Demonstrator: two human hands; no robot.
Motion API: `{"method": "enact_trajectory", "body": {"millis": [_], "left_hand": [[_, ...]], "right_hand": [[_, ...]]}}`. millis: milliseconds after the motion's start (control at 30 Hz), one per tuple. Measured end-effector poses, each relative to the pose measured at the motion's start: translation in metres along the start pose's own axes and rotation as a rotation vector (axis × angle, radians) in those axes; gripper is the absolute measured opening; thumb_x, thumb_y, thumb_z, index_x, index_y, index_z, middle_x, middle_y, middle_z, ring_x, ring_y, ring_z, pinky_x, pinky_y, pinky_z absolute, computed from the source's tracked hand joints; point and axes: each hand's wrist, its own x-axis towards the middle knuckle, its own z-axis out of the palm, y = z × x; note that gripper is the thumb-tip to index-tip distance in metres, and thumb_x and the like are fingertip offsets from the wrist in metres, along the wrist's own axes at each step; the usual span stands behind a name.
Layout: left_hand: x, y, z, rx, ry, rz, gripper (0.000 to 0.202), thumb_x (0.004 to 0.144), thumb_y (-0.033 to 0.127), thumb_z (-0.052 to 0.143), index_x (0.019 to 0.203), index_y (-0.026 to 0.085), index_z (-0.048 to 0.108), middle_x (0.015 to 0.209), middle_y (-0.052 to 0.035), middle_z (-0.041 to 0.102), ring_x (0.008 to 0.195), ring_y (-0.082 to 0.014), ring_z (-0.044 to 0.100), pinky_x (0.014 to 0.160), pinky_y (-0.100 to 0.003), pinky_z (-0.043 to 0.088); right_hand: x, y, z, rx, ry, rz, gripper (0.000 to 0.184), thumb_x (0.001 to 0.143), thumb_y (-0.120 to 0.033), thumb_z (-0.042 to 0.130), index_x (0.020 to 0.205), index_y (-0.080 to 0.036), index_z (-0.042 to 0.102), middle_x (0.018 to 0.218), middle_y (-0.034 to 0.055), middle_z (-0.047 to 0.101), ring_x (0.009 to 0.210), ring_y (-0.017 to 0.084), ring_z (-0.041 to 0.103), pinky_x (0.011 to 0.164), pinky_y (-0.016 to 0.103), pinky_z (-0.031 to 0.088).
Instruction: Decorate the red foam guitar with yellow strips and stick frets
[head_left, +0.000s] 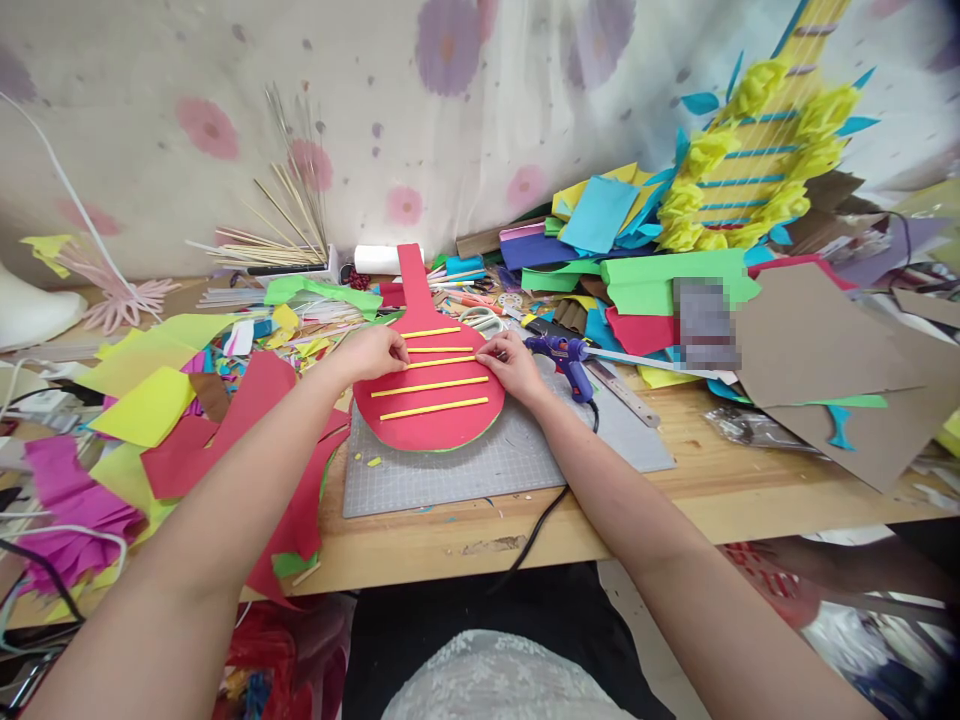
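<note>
A red, rounded cutout with a long neck (431,425), shaped like a small lute, lies on the grey cutting mat (420,488). Several narrow yellow strips run across its body, roughly parallel. My left hand (373,353) pinches the left end of the middle yellow strip (442,362), its fingers closed at the cutout's left side. At the opposite end of that strip, my right hand (514,366) has thumb and fingertips closed on it. Just right of my right hand rests a blue glue gun (566,362) with a black cord. Small yellow scraps (373,461) lie on the mat.
Red paper offcuts (225,430) and yellow sheets crowd the left. A metal ruler (622,392) lies right of the glue gun. Brown cardboard (840,350) covers the right side. At the back stand thin sticks (289,215) and a yellow flower-trimmed paper instrument (750,165).
</note>
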Motion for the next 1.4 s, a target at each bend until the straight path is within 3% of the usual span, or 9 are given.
{"method": "enact_trajectory", "body": {"millis": [300, 467, 800, 967, 1167, 1300, 1400], "left_hand": [[0.001, -0.001, 0.001, 0.058, 0.045, 0.045, 0.019, 0.064, 0.023, 0.057, 0.076, 0.022, 0.072, 0.074, -0.0015, 0.070, 0.065, -0.0151, 0.059, 0.056, -0.022, 0.038], [0.002, -0.002, 0.004, -0.021, 0.055, 0.075, 0.024, 0.062, 0.019, 0.057, 0.083, 0.022, 0.069, 0.076, 0.0003, 0.070, 0.066, -0.0138, 0.060, 0.055, -0.021, 0.038], [0.014, 0.016, -0.001, 0.015, -0.059, 0.030, 0.013, 0.060, 0.019, 0.061, 0.070, 0.022, 0.068, 0.074, 0.0009, 0.069, 0.064, -0.0131, 0.059, 0.056, -0.021, 0.038], [0.012, 0.021, 0.001, 0.027, -0.047, 0.028, 0.024, 0.062, 0.015, 0.057, 0.082, 0.023, 0.066, 0.079, 0.0014, 0.068, 0.065, -0.0127, 0.058, 0.056, -0.021, 0.038], [0.009, 0.043, 0.002, 0.048, 0.036, 0.025, 0.016, 0.066, 0.025, 0.058, 0.079, 0.021, 0.068, 0.084, -0.0032, 0.068, 0.072, -0.0168, 0.059, 0.065, -0.025, 0.040], [0.009, 0.051, 0.007, 0.093, 0.058, 0.014, 0.018, 0.069, 0.022, 0.055, 0.080, 0.022, 0.069, 0.087, -0.0052, 0.069, 0.075, -0.0191, 0.060, 0.067, -0.026, 0.041], [0.006, 0.051, 0.009, 0.113, 0.052, 0.007, 0.019, 0.071, 0.022, 0.054, 0.083, 0.019, 0.069, 0.090, -0.0079, 0.069, 0.079, -0.0210, 0.061, 0.068, -0.027, 0.041]], "right_hand": [[0.000, 0.002, 0.002, 0.001, 0.021, -0.001, 0.015, 0.073, -0.032, 0.059, 0.073, -0.018, 0.064, 0.086, 0.0034, 0.051, 0.081, 0.015, 0.050, 0.073, 0.030, 0.041], [-0.001, 0.002, 0.002, -0.018, 0.038, -0.018, 0.014, 0.073, -0.031, 0.058, 0.074, -0.019, 0.064, 0.086, 0.0033, 0.052, 0.081, 0.016, 0.049, 0.072, 0.030, 0.041], [-0.001, -0.002, 0.000, -0.038, 0.043, 0.006, 0.010, 0.073, -0.027, 0.058, 0.074, -0.019, 0.064, 0.086, 0.0034, 0.051, 0.082, 0.016, 0.050, 0.070, 0.028, 0.041], [-0.001, -0.001, 0.000, -0.038, 0.041, 0.000, 0.010, 0.072, -0.028, 0.059, 0.073, -0.019, 0.064, 0.086, 0.0032, 0.050, 0.082, 0.015, 0.050, 0.068, 0.027, 0.041], [0.000, 0.000, 0.000, -0.098, 0.043, -0.008, 0.011, 0.073, -0.027, 0.058, 0.074, -0.019, 0.064, 0.086, 0.0035, 0.052, 0.080, 0.015, 0.051, 0.071, 0.029, 0.043], [-0.002, -0.005, -0.006, -0.134, 0.008, -0.020, 0.017, 0.073, -0.028, 0.059, 0.087, -0.019, 0.064, 0.090, 0.0047, 0.059, 0.081, 0.016, 0.054, 0.071, 0.030, 0.045], [-0.015, -0.015, -0.024, -0.149, -0.035, -0.036, 0.031, 0.073, -0.030, 0.060, 0.102, -0.020, 0.062, 0.097, 0.0064, 0.061, 0.087, 0.017, 0.055, 0.068, 0.029, 0.046]]}}
